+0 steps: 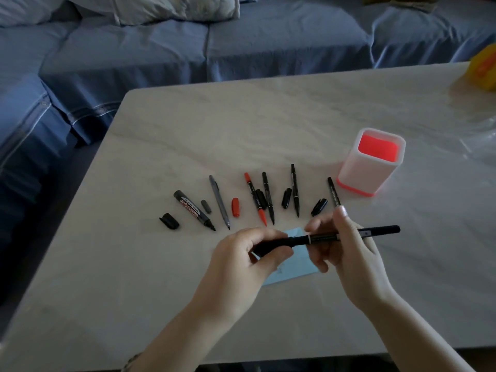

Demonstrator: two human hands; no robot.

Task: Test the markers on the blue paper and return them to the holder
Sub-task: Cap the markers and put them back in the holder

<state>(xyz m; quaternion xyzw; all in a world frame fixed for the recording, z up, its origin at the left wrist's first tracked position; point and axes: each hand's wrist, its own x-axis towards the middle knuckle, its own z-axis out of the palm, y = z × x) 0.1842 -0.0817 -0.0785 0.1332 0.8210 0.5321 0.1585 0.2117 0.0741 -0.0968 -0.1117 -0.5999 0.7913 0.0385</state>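
Black marker (298, 240): light, stiff, smooth plastic, so I hold it mid-barrel and at the thick end. It's in the air over the blue paper (298, 269), on my side of the holder (370, 167). Left grip (241, 261) is curled round the thick end, right grip (349, 251) pinches the barrel.

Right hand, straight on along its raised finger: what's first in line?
Likely the rightmost black marker, lying just past the right hand. Height is unclear, so the hand might pass above it.
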